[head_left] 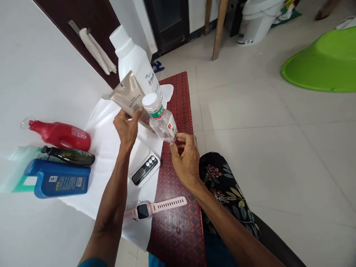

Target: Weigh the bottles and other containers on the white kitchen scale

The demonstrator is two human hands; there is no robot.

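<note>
So the left hand [126,124] has a flattened gold-beige squeeze tube [129,94] pinched between thumb and fingers, just left of upper center in the frame. The right hand [186,157] is mid-frame, fingers curled and nearly closed at the base of a clear plastic bottle with a white cap and green neck label [164,124]. That bottle overlaps the tube's right side; can't tell if they touch. Big white plastic jug [136,61] behind them, upper center. Below the hands, a white digital scale [146,170] sits on white cloth [104,137] over the red patterned table [178,185], with a pink-strapped smartwatch [143,210] at lower center.
</note>
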